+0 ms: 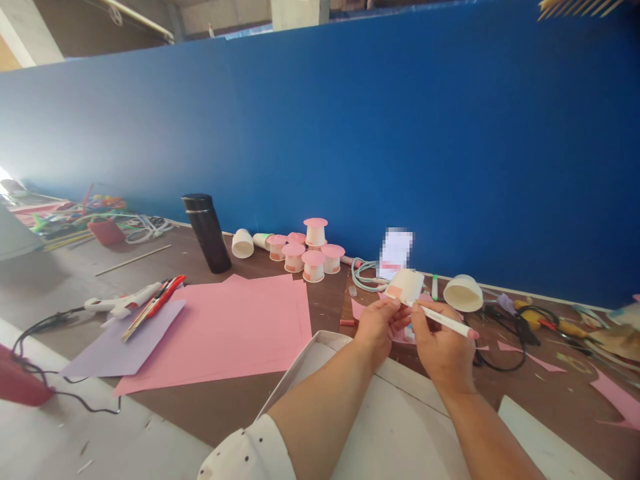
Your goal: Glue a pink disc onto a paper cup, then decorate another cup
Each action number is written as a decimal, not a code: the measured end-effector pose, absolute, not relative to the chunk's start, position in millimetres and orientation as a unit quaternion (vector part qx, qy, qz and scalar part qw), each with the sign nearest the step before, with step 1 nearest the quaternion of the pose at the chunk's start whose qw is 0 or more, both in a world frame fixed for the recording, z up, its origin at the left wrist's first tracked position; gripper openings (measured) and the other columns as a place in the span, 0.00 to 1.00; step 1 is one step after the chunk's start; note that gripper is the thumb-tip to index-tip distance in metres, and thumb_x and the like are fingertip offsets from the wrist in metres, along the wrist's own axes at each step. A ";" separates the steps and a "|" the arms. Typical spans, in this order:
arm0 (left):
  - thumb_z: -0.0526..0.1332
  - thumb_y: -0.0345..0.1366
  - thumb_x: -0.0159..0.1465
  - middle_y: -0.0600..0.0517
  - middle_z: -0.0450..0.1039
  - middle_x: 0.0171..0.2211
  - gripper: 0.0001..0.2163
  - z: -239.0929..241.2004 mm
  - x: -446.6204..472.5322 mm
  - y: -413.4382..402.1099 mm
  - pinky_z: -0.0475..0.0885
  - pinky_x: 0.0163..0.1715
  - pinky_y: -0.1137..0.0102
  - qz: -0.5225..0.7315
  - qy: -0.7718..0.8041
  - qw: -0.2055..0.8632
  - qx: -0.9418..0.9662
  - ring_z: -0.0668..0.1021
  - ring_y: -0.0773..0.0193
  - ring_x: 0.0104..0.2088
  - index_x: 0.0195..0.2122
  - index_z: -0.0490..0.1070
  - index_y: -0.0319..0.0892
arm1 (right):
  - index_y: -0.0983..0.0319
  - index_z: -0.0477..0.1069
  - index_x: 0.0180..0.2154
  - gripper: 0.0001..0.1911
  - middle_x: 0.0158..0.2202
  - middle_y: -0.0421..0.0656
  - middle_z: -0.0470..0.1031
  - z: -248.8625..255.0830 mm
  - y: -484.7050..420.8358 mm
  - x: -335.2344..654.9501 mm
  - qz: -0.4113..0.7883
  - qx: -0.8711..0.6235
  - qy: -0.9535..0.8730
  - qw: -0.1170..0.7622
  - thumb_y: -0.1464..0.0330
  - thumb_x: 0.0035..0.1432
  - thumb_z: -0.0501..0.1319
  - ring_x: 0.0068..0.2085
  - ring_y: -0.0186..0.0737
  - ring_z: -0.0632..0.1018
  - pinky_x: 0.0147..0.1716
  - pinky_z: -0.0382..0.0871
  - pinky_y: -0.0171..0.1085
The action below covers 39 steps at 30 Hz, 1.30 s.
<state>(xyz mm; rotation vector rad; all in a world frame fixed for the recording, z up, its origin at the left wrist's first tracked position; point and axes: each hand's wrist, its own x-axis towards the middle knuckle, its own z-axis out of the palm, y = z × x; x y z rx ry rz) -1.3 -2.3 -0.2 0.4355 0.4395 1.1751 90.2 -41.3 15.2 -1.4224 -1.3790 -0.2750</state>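
My left hand (376, 328) is closed on a white paper cup (411, 285) that lies tilted away from me. An orange-pink patch shows on the cup's side near my fingers. My right hand (447, 350) grips a white marker pen (447, 322) with a pink end, its other end pointing at the cup; whether the tip touches the cup I cannot tell. Pink paper scraps (357, 309) lie beneath and around both hands. Beyond them to the left, several cups with round pink paper tops (313, 263) stand grouped, one raised on the others.
Pink sheets (240, 327) cover the table's left part, with a purple sheet (120, 347), red cutter (160, 300) and glue gun (125, 300) there. A black bottle (206, 233) stands behind. Another cup (463, 293) and black cables (510, 333) lie right; a blue partition (320, 133) closes the back.
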 end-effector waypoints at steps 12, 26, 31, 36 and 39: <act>0.70 0.35 0.48 0.46 0.75 0.30 0.12 0.0 -1.9 -2.6 0.70 0.36 0.72 0.540 0.206 0.788 0.211 0.77 0.66 0.32 0.28 0.71 0.34 | 0.62 0.73 0.34 0.11 0.35 0.48 0.77 13.8 -41.0 91.2 -0.119 -0.591 -0.585 0.542 0.62 0.55 0.60 0.34 0.42 0.77 0.34 0.70 0.38; 0.68 0.33 0.51 0.46 0.74 0.29 0.09 2.4 -3.1 -4.3 0.70 0.35 0.73 0.537 0.208 0.791 0.206 0.77 0.67 0.31 0.28 0.71 0.34 | 0.62 0.73 0.35 0.10 0.35 0.47 0.77 13.3 -41.1 91.9 -0.114 -0.597 -0.577 0.545 0.62 0.55 0.60 0.33 0.40 0.77 0.33 0.69 0.37; 0.68 0.33 0.51 0.46 0.74 0.29 0.09 3.9 -3.6 -4.9 0.70 0.36 0.73 0.535 0.210 0.792 0.204 0.77 0.66 0.31 0.28 0.71 0.33 | 0.62 0.73 0.34 0.10 0.33 0.46 0.77 13.9 -42.0 91.5 -0.116 -0.594 -0.578 0.547 0.62 0.55 0.60 0.32 0.39 0.76 0.33 0.69 0.36; 0.68 0.33 0.51 0.46 0.74 0.28 0.09 3.1 -2.8 -4.2 0.70 0.36 0.72 0.537 0.210 0.792 0.203 0.77 0.66 0.31 0.28 0.70 0.34 | 0.62 0.73 0.34 0.10 0.33 0.47 0.77 13.7 -41.5 91.8 -0.112 -0.592 -0.578 0.550 0.62 0.55 0.60 0.32 0.40 0.76 0.33 0.70 0.36; 0.68 0.32 0.51 0.46 0.74 0.28 0.09 2.4 -2.4 -3.8 0.70 0.36 0.72 0.537 0.210 0.791 0.203 0.77 0.66 0.31 0.28 0.70 0.34 | 0.62 0.73 0.34 0.11 0.34 0.47 0.77 14.0 -41.1 91.6 -0.112 -0.594 -0.576 0.550 0.62 0.55 0.60 0.32 0.40 0.76 0.33 0.70 0.37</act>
